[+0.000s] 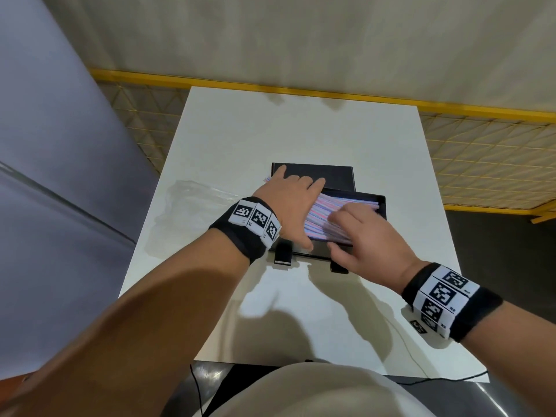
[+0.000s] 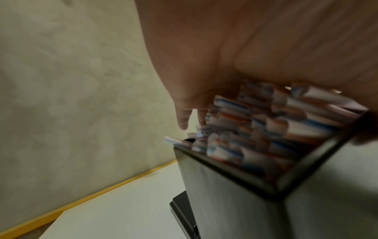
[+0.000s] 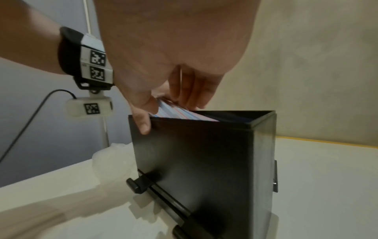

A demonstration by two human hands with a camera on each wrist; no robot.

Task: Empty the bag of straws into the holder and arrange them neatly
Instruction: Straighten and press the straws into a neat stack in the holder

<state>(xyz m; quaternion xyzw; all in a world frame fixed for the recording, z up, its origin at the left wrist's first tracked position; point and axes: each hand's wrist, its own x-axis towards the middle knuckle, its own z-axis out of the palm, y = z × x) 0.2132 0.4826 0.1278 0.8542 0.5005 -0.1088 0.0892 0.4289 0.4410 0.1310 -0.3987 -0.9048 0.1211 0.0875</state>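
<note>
Left hand (image 1: 285, 203), right hand (image 1: 370, 242) — both on straws (image 1: 334, 203), one holder (image 1: 381, 206) (one bag (image 1: 192, 200) beside)

Head view looks steeply down on the table (image 1: 270, 130); both wrist views sit close against the holder (image 3: 194, 161), shared by all.

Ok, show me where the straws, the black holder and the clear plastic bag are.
straws (image 1: 319, 219): head view, on the striped top layer of the pile.
black holder (image 3: 194, 161): right wrist view, on its front wall.
clear plastic bag (image 1: 192, 200): head view, on its crumpled middle.
</note>
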